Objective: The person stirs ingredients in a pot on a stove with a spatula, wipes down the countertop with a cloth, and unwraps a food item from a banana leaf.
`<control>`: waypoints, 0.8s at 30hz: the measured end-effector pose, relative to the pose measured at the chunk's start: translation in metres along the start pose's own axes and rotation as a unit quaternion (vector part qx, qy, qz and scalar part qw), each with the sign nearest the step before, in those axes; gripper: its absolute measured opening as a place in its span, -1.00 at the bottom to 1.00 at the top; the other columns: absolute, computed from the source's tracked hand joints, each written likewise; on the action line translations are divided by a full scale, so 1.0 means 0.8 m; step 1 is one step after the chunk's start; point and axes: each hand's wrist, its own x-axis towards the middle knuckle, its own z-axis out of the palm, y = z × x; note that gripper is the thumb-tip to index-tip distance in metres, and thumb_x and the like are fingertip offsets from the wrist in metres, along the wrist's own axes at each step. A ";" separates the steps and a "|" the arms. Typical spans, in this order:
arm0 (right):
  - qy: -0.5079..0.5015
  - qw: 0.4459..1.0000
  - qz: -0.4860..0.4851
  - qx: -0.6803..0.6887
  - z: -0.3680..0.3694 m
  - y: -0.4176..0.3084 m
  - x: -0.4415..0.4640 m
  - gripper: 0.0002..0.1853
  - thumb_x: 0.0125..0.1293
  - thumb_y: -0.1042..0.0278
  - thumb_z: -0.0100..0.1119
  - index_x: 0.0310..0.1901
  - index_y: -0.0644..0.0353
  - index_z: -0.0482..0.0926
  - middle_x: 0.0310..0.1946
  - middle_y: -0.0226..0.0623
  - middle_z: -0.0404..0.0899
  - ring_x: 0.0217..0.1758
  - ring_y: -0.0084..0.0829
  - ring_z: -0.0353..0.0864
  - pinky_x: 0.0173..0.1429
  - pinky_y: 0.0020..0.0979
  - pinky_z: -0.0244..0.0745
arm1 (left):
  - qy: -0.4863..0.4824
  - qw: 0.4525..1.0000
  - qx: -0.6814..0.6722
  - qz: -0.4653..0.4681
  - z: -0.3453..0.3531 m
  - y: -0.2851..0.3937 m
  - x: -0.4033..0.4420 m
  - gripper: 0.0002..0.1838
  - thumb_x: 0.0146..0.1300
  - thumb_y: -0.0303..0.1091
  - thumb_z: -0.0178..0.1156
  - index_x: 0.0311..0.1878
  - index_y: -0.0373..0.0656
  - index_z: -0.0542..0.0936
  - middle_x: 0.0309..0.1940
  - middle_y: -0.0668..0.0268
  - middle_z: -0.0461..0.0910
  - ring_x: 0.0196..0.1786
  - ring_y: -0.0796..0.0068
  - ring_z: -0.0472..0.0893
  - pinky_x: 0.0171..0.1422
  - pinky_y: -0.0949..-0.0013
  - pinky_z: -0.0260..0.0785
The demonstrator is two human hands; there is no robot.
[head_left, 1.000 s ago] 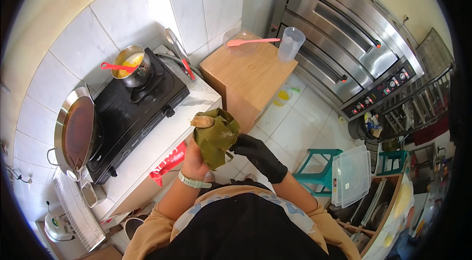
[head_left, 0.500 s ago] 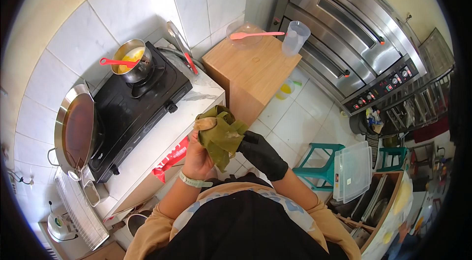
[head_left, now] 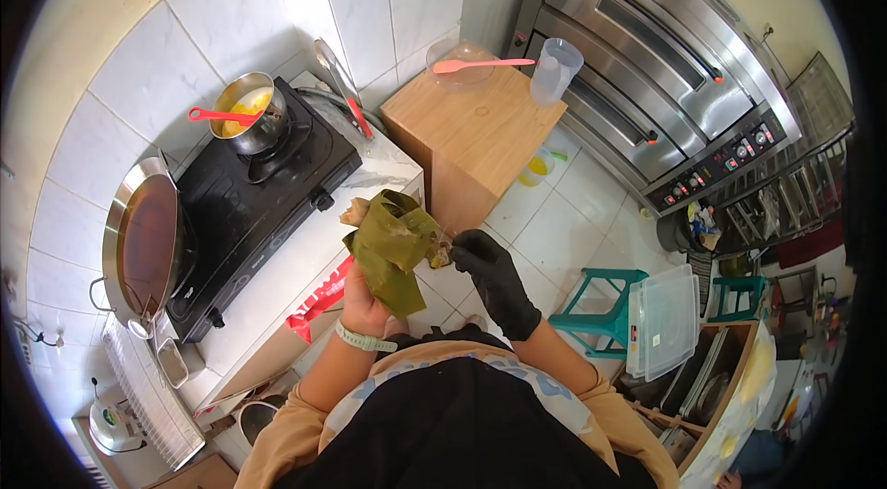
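Observation:
My bare left hand (head_left: 368, 302) holds a folded green banana leaf wrapper (head_left: 393, 244) in front of my body. A pale, light-brown piece (head_left: 355, 211) sticks out at its upper left. Small whitish-brown bits (head_left: 440, 253) show at the right end of the leaf. My right hand (head_left: 494, 281), in a black glove, is beside these bits with its fingers drawn together in a pinch. Whatever is between those fingertips is too small to make out.
On the left is a black gas stove (head_left: 263, 198) with a steel saucepan (head_left: 263, 130). Beside it is a wide pan of brown liquid (head_left: 148, 235). Ahead stands a wooden cabinet (head_left: 480, 119) bearing a plastic jug (head_left: 556, 73). A green stool (head_left: 601, 304) is to the right.
The leaf has shifted slightly left and now shows more of its broad face. My right hand has moved off the leaf to the right, and bits show at the leaf's right end.

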 end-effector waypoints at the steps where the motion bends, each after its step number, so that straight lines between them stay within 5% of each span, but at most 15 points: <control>1: -0.022 0.999 0.019 -0.014 -0.003 -0.001 -0.002 -0.80 0.23 0.43 0.10 -0.15 0.32 0.50 -0.31 -0.38 0.49 -0.25 -0.58 0.38 -0.11 -0.56 0.30 | -0.007 1.000 -0.002 -0.003 0.002 0.000 0.000 -0.60 0.30 -0.29 -0.03 0.16 -0.26 0.35 0.10 0.07 0.43 0.10 0.17 0.49 0.11 0.14 0.45; 9: -0.092 0.993 0.047 -0.048 0.009 -0.013 -0.014 -0.64 0.26 0.35 0.07 0.05 0.35 0.48 -0.21 -0.34 0.58 -0.22 -0.57 0.43 -0.04 -0.53 0.36 | 0.021 1.000 0.014 -0.007 0.014 -0.011 0.001 -0.55 0.28 -0.28 0.02 0.20 -0.25 0.30 0.12 0.07 0.40 0.13 0.18 0.47 0.18 0.15 0.41; 24: -0.077 0.988 0.092 0.094 0.002 0.001 -0.010 -0.75 0.29 0.38 0.06 -0.07 0.36 0.48 -0.25 -0.36 0.51 -0.21 -0.53 0.41 -0.05 -0.50 0.33 | 0.003 0.993 0.118 -0.003 0.044 -0.031 -0.004 -0.45 0.27 -0.29 0.06 0.28 -0.22 0.18 0.24 0.07 0.27 0.26 0.18 0.33 0.35 0.15 0.21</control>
